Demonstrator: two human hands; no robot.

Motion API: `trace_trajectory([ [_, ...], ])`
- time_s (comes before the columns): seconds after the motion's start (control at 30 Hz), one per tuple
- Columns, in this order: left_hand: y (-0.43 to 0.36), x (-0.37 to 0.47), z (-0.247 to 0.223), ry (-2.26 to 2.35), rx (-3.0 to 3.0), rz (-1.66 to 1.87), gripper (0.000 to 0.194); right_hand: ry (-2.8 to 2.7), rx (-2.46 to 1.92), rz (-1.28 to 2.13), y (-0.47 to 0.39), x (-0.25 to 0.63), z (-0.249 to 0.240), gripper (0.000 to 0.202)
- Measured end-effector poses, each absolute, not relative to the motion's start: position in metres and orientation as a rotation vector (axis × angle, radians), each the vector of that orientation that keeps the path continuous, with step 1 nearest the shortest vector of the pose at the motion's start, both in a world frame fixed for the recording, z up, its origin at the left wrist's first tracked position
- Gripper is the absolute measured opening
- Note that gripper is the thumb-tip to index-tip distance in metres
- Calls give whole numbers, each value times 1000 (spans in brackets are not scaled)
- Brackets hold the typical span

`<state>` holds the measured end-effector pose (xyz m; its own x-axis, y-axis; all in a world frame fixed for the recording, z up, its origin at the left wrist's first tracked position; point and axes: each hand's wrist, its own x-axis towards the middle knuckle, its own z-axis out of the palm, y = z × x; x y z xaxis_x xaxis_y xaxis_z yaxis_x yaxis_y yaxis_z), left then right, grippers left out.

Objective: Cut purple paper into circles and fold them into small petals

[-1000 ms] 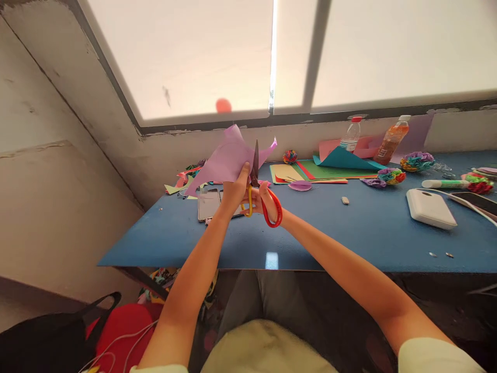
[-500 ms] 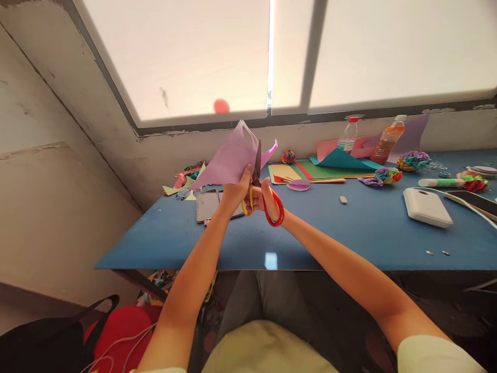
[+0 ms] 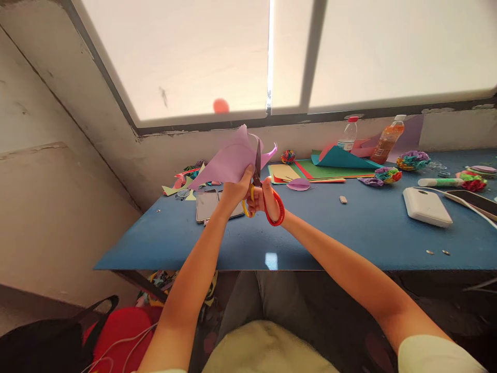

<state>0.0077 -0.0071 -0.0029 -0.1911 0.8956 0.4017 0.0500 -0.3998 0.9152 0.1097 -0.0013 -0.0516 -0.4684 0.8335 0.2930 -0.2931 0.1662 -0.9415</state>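
A light-purple paper sheet (image 3: pixel 227 163) was pinched in the left grip (image 3: pixel 237 190), the thumb being pressed against its near face. The sheet was held raised above the blue tabletop surface (image 3: pixel 310 235). Scissors with dark metal blades and red and yellow handle loops (image 3: pixel 257 178) were held in the right grip (image 3: pixel 266 202), with the thumb passed through the red loop and the fingers curled at the yellow one. The blades were pointed upward beside the left thumb; whether paper was caught between them could not be determined.

Cutting was judged to be partway complete: a narrow curled strip (image 3: pixel 271 154) was seen right of the blades, while the broad portion on their left was judged uncut.

A purple leaf-shaped paper piece (image 3: pixel 298 184) was laid near a stack of multicoloured paper sheets (image 3: pixel 330 170). Crumpled coloured scraps (image 3: pixel 178 182) were located farther left.
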Motion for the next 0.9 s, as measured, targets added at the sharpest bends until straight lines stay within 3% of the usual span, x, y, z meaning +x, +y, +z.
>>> trace_trajectory([
  [0.63,-6,0,2,932,1541,1523,41,-1419,-698,1549,-1,112,-45,77],
  [0.9,2,8,-9,988,1358,1842,35,-1538,-604,1550,-3,111,-51,75],
])
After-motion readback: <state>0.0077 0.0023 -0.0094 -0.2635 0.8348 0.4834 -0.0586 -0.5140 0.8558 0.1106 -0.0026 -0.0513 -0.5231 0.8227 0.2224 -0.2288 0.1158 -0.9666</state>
